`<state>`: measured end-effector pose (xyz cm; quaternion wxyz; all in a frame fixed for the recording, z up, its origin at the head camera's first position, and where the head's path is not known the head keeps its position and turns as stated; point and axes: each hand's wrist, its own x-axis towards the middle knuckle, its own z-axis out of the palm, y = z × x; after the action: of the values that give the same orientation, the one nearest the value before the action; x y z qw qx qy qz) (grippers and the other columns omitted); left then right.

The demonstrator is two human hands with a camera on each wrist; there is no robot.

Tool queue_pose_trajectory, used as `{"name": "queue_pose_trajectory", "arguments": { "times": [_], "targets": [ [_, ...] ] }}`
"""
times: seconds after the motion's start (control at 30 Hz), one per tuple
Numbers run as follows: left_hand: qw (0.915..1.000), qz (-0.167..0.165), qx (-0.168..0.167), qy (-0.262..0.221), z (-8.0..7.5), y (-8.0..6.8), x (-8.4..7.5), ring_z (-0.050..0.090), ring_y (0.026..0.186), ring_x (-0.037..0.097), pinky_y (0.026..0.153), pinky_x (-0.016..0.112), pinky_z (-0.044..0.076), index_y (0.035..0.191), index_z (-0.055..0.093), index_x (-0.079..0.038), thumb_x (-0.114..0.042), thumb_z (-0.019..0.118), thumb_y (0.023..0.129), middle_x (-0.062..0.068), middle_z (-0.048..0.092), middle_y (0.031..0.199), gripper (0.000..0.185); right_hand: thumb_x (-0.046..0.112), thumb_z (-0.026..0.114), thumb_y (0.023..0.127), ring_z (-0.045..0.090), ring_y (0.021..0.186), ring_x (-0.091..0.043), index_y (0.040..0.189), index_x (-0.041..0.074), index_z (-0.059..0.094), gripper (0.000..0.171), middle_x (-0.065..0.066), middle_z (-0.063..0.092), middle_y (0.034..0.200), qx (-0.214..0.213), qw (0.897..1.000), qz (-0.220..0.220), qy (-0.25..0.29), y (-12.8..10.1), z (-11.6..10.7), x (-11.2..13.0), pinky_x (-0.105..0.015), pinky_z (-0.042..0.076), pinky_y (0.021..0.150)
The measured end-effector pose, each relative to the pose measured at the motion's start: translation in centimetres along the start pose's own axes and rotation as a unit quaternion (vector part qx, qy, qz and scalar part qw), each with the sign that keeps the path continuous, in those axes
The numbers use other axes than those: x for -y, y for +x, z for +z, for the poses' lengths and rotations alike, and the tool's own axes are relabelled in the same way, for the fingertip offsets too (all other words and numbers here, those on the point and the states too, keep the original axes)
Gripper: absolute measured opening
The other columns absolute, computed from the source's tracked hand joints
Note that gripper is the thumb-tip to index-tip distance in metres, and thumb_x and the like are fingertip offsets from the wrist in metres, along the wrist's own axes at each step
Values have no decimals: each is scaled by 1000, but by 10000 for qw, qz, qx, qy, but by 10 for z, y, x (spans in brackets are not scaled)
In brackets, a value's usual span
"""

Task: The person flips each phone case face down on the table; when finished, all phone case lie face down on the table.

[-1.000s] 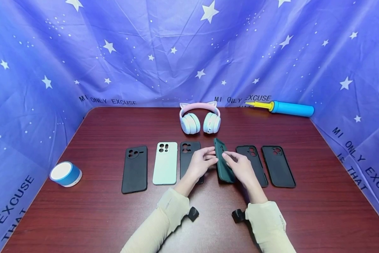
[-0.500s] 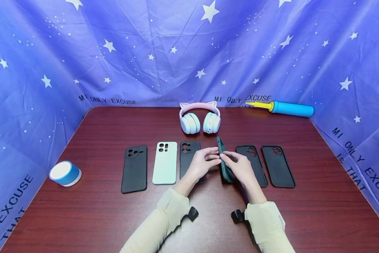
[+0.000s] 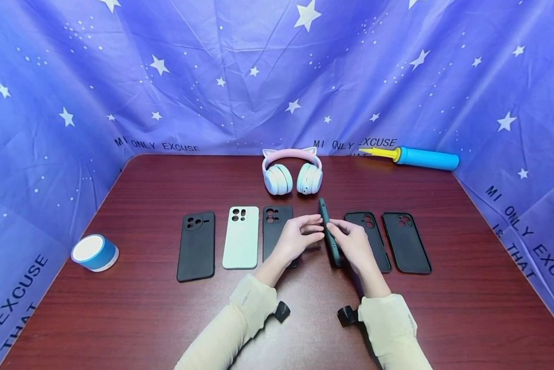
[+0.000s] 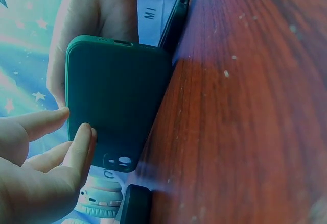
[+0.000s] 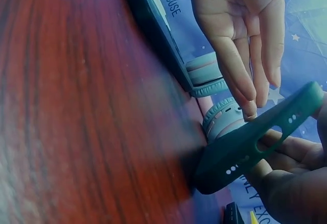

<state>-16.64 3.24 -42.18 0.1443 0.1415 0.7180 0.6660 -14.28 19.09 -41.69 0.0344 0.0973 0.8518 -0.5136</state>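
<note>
A dark green phone case (image 3: 334,249) stands on its long edge, close to upright, between my two hands. My right hand (image 3: 354,245) grips it, thumb on the near upper edge and the fingers behind it. Straight fingers of my left hand (image 3: 297,239) touch or nearly touch its other side. In the left wrist view the case's flat back (image 4: 117,91) shows, with camera holes at its lower end. The right wrist view shows its short end with a port opening, and my left hand (image 5: 242,35) with extended fingers not wrapped around it.
Flat on the table lie a black case (image 3: 196,249), a mint green case (image 3: 241,241) and a dark case (image 3: 271,231) to the left, two black cases (image 3: 368,236) to the right. Cat-ear headphones (image 3: 279,180), a blue pump (image 3: 427,159) and a blue-white cylinder (image 3: 96,254) stand around.
The green case has turned from a leaning position, with its broad face showing, to nearly edge-on in the head view. Both hands stay in about the same place.
</note>
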Motion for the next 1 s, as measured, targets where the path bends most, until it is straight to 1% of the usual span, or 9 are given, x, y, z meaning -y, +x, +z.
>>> {"name": "queue_pose_trajectory", "arguments": {
  "times": [0.07, 0.13, 0.3, 0.37, 0.47, 0.6, 0.7, 0.83, 1.0],
  "targets": [
    [10000, -27, -20, 20, 0, 0, 1, 66, 112, 31, 88, 28, 57, 133, 56, 2, 2, 64, 89, 20, 63, 128, 44, 31, 54, 99, 62, 92, -4, 131, 3, 60, 43, -18, 65, 126, -27, 9997, -10, 227, 0, 0, -1, -16, 50, 75],
    [10000, -51, -26, 24, 0, 0, 1, 66, 113, 31, 89, 28, 57, 133, 56, 1, 2, 64, 90, 19, 63, 128, 44, 26, 54, 99, 62, 84, 0, 131, 0, 59, 41, -16, 69, 117, -32, 9979, 0, 651, 0, 0, 0, -15, 51, 72],
    [9998, -180, -73, -11, -1, 0, 1, 65, 113, 29, 90, 30, 56, 133, 56, 0, 1, 64, 90, 17, 63, 129, 44, 17, 51, 100, 66, 70, 2, 131, -7, 55, 40, 3, 71, 87, 76, 9846, 106, 1744, -2, 0, 1, -19, 57, 65],
    [9995, -279, -125, -3, -1, 0, 1, 65, 113, 29, 91, 30, 56, 133, 57, 0, 0, 65, 89, 17, 64, 128, 44, 15, 50, 100, 68, 70, 1, 132, -8, 53, 40, 8, 70, 83, 128, 9816, 140, 1901, -1, -1, 0, -21, 58, 65],
    [9986, -457, -236, 90, -2, 0, 1, 65, 114, 28, 91, 30, 56, 132, 57, 0, -1, 66, 89, 17, 65, 127, 44, 14, 50, 100, 67, 69, 1, 133, -10, 52, 40, 8, 69, 83, 129, 9798, 184, 1989, -1, -3, -1, -21, 58, 65],
    [9961, -723, -393, 306, -2, 1, 2, 64, 116, 27, 91, 31, 56, 133, 57, -1, -3, 67, 88, 15, 64, 128, 46, 13, 49, 100, 67, 73, 2, 135, -9, 50, 41, 1, 70, 93, 140, 9802, 300, 1952, 0, -5, -2, -20, 58, 67],
    [9941, -855, -462, 485, -4, 0, 1, 62, 119, 27, 93, 32, 55, 135, 55, -1, -4, 68, 88, 14, 63, 131, 49, 14, 48, 100, 65, 76, 5, 136, -8, 50, 42, -11, 69, 109, 147, 9830, 396, 1786, 1, -6, -2, -19, 58, 69],
    [9919, -960, -470, 693, -5, 0, 0, 59, 123, 26, 95, 33, 54, 137, 53, -1, -6, 69, 87, 14, 60, 134, 53, 16, 48, 101, 63, 81, 8, 136, -6, 51, 41, -24, 59, 130, 133, 9870, 490, 1522, 1, -8, -3, -18, 57, 72],
    [9897, -1073, -445, 841, -5, 0, 0, 57, 126, 27, 100, 36, 51, 139, 51, -2, -7, 69, 87, 14, 57, 138, 55, 17, 49, 100, 63, 94, 3, 135, -5, 52, 41, -26, 55, 135, 120, 9903, 561, 1268, 2, -10, -5, -19, 57, 77]
  ]
}}
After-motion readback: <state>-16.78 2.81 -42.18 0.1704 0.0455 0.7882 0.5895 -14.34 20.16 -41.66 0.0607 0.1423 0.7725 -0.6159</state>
